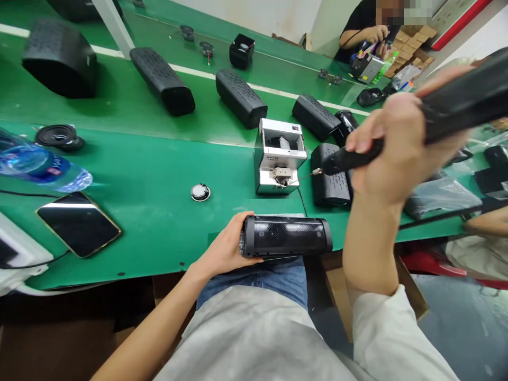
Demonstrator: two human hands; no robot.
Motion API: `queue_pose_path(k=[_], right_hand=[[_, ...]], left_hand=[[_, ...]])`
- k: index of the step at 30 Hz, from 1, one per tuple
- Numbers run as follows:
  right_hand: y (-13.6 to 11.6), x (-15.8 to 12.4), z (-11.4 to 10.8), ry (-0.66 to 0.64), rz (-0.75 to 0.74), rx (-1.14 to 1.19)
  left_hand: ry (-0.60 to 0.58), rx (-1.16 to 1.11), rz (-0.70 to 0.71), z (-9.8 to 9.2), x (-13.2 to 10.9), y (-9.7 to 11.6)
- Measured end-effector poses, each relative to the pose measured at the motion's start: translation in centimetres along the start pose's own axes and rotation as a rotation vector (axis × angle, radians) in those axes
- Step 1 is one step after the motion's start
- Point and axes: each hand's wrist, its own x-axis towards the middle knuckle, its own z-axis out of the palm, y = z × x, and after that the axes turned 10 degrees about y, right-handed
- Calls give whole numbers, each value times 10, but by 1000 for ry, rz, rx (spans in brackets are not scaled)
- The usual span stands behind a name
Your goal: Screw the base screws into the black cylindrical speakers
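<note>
My left hand grips the left end of a black cylindrical speaker that lies crosswise at the near edge of the green table, above my lap. My right hand is wrapped around a black electric screwdriver, held up and slanting down to the left. Its bit tip points at the front of a small white screw-feeder box standing behind the speaker. A black speaker shell lies right of that box, just under the screwdriver.
A phone, water bottle, loose driver cone and small round part lie to the left. Several black speaker shells sit on the conveyor behind. Another person works at the far right. A bagged item lies at right.
</note>
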Motion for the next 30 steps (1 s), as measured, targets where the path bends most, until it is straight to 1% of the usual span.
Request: queue_pose_path(k=[1, 3, 6, 8, 11, 16, 17, 18, 21, 22, 23, 24, 28, 29, 30], right_hand=[[12, -5, 11, -8, -36, 25], [32, -12, 23, -68, -33, -23], [50, -13, 27, -110, 11, -154], [55, -12, 26, -111, 48, -219], [56, -13, 26, -101, 71, -256], [63, -11, 28, -102, 98, -205], [66, -9, 28, -138, 93, -165], [68, -6, 29, -216, 83, -115], [71, -1, 33, -551, 55, 11], [70, -1, 34, -616, 51, 30], [68, -3, 36, -631, 50, 42], [65, -5, 38, -596, 50, 40], [59, -18, 38, -260, 29, -61], [59, -20, 37, -199, 21, -86], [60, -21, 35, -166, 11, -98]], left_hand=[[-1, -5, 7, 0, 0, 0], [3, -8, 15, 1, -1, -1], [18, -10, 14, 2, -1, -1], [24, -12, 12, 2, -1, -1], [23, -14, 12, 2, -1, -1], [28, -8, 17, 2, -1, -2], [28, -7, 17, 2, -1, -2], [26, -6, 18, 2, -1, -2], [18, -2, 32, 2, 0, -3], [19, -1, 36, 2, 0, -3], [21, 1, 36, 2, 0, -3], [24, 2, 34, 2, 1, -2], [24, 6, 18, 3, 1, -1], [21, 6, 17, 3, 1, 0], [19, 5, 19, 3, 1, 0]])
